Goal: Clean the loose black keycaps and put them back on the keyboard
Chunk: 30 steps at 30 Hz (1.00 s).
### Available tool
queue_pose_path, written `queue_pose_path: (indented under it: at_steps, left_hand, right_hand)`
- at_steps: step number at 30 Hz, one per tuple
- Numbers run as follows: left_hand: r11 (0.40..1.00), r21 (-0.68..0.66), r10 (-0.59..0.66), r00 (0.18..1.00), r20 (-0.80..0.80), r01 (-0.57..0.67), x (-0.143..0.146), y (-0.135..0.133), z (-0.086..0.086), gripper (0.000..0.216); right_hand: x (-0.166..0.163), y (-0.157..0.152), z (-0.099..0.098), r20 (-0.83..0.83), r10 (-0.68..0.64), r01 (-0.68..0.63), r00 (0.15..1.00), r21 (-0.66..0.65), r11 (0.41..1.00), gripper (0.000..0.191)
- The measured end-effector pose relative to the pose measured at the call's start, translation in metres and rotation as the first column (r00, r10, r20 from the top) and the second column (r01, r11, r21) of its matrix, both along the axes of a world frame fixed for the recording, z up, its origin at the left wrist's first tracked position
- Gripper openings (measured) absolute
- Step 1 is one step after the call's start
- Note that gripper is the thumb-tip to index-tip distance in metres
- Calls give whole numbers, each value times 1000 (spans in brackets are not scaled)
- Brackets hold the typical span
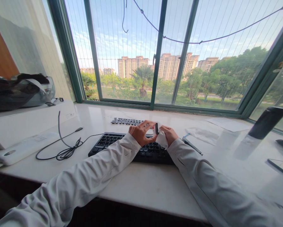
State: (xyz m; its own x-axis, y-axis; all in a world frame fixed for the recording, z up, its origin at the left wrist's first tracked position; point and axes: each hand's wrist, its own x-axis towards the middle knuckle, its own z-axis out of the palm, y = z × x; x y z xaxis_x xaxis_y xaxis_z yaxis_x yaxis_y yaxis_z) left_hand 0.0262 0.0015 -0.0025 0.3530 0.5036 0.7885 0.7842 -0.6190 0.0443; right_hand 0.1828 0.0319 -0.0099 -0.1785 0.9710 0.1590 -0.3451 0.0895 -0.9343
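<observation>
A small black piece [156, 128] is pinched between the thumb and fingers of the left hand [140, 133], above the black keyboard [153, 156]. A white tissue [163, 142] is clamped by the fingers of the right hand [170, 135], just beside it. Loose keys [127, 121] (set in rows) are seen behind the keyboard.
</observation>
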Motion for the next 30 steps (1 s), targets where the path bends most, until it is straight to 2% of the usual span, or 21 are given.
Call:
queue_pose_path:
  at_steps: [3,9,14,19,25,30]
  left_hand:
    - [1000,-7,2,999,-35,-2,0,0,0,47]
    - [1000,-14,-8,997,-71,7,-2,2,-1,45]
    - [1000,2,-23,998,-58,23,-3,3,-3,41]
    - [1000,6,-16,998,-55,17,-2,4,-3,41]
    - [1000,-1,-20,997,-74,20,-2,2,-1,37]
    - [1000,-4,-18,998,-64,18,-1,1,-2,36]
  right_hand:
    - [-2,-2,1,-46,0,0,999,-5,1000,35]
    - [-2,-2,2,-85,-126,125,988,-19,992,37]
    - [1,-1,2,-38,-156,157,987,31,987,41]
    - [3,-3,4,25,-261,257,965,122,959,44]
    - [4,-3,5,93,-217,198,972,181,963,44]
    - [6,4,2,73,-149,139,986,127,982,41]
